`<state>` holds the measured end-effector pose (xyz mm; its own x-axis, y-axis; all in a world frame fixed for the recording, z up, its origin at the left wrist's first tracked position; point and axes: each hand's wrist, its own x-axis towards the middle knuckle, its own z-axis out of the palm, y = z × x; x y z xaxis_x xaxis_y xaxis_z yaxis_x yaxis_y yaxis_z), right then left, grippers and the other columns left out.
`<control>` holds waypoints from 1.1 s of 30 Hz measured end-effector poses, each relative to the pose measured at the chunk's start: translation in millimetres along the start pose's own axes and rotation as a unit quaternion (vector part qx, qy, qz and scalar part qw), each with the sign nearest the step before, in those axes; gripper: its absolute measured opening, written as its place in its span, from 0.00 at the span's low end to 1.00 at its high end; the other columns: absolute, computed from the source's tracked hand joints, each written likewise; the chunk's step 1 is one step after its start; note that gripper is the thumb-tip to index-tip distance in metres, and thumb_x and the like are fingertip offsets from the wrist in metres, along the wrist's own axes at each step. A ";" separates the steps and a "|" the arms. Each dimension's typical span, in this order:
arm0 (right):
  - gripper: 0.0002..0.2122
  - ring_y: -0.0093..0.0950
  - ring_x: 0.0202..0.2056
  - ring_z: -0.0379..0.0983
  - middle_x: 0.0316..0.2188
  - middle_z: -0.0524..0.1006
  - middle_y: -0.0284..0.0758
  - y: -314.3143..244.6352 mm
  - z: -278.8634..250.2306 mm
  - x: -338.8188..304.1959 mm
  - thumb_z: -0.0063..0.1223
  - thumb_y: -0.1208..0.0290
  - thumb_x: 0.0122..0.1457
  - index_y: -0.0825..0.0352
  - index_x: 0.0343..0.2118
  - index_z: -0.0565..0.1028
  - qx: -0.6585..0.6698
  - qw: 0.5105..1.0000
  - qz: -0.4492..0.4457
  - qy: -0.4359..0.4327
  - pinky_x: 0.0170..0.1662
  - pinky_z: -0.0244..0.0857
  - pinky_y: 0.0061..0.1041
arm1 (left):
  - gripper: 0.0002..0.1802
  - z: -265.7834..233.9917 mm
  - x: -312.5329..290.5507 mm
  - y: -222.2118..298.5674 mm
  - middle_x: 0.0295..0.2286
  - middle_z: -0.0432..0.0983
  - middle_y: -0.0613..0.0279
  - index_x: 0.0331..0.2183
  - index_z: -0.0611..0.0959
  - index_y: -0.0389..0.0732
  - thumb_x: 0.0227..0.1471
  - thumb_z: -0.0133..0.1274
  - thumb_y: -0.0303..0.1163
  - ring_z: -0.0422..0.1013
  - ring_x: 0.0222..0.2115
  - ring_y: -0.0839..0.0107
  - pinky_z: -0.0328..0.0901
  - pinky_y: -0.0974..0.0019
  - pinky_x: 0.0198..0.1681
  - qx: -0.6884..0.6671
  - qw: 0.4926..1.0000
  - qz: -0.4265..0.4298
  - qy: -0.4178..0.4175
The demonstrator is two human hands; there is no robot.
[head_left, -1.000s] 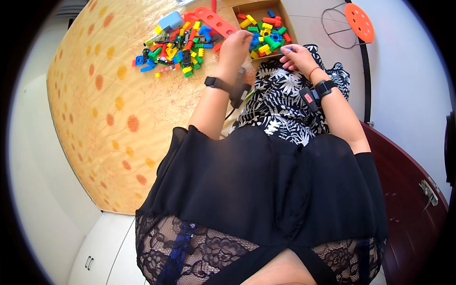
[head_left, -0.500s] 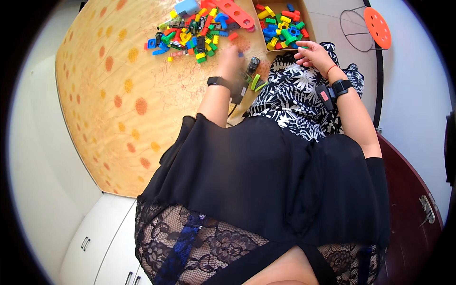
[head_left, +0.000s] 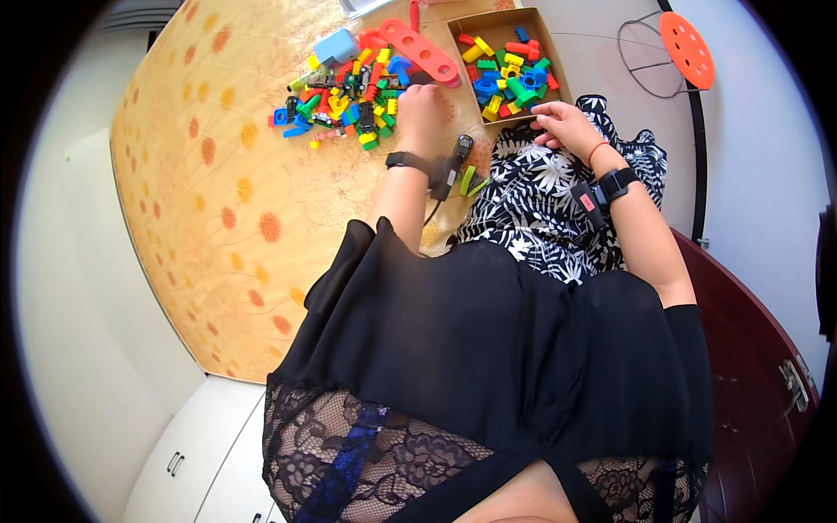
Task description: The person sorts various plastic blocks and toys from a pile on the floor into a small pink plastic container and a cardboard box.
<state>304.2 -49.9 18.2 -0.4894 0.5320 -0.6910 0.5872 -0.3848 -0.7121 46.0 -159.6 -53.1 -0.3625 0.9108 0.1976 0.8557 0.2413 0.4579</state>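
Note:
My left hand [head_left: 420, 115] reaches to the right edge of a heap of coloured toy blocks [head_left: 336, 103] on the table; its fingertips are blurred, so any held thing is hidden. My right hand [head_left: 567, 129] is at the near edge of a brown cardboard box [head_left: 558, 61], fingers slightly curled and apart, with nothing visible in them. Inside the box lie red, yellow, blue and green blocks [head_left: 514, 74]. Small dark toy pieces [head_left: 364, 113] are mixed into the heap. A long red strip with holes [head_left: 418, 50] lies beside it.
A light blue block-shaped piece [head_left: 336, 47] lies behind the heap. Beside my left wrist are a black device [head_left: 449, 173] with a cable and a bright green object [head_left: 471, 180]. Black-and-white leaf-patterned cloth [head_left: 545, 187] covers my lap. An orange stool [head_left: 687, 50] stands at the right.
The view has shifted slightly, so the table and box sit lower. My left hand has moved toward the heap; my right hand's fingers have curled in at the box edge.

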 end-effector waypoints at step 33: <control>0.16 0.20 0.31 0.76 0.41 0.77 0.37 -8.4 -4.7 7.0 0.43 0.70 0.62 0.68 0.52 0.68 -0.011 0.999 0.018 -0.036 0.28 0.68 0.14 | 0.07 -34.3 -4.6 -36.4 0.37 0.71 0.48 0.26 0.81 0.42 0.38 0.60 0.26 0.68 0.42 0.50 0.65 0.56 0.45 -0.112 0.991 -0.068 0.036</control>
<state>298.8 -39.4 19.9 -0.5130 0.4621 -0.7234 0.6189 -0.3849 -0.6847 3.8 -184.0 -40.9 -0.5017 0.8463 0.1790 0.6962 0.2721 0.6643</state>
